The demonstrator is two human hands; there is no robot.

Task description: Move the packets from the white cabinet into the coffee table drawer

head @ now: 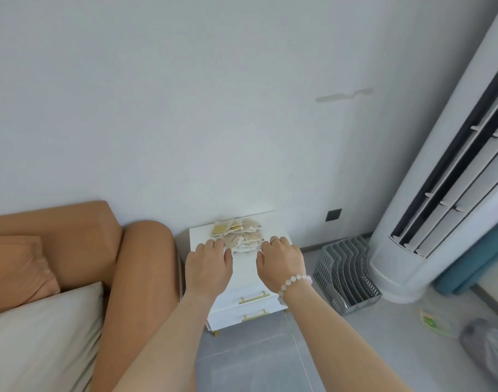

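A loose pile of pale beige and yellow paper packets (237, 234) lay on the far half of the top of a small white two-drawer cabinet (243, 271). The cabinet stood against the pale grey wall (185, 108). Both drawers were shut, each with a slim gold bar handle (254, 297) on its front.

Both of the person's arms reached forward over the cabinet. The left hand (209, 264) sat palm down at the near left edge of the pile, and the right hand (280, 260) sat palm down at the near right edge. The fingers of each hand were bent, knuckles up, and met the packets. The fingertips were hidden behind the knuckles, so whether either hand had hold of any packet could not be told. A pale bead bracelet (291, 281) circled the right wrist, and a thin ring (274, 239) showed on one finger of that hand.

Just left of the cabinet stood an orange-brown upholstered sofa (80, 236). On the floor to the right stood a grey slotted plastic file rack (346, 273). Further right stood a tall white cylindrical air conditioner (428, 193).
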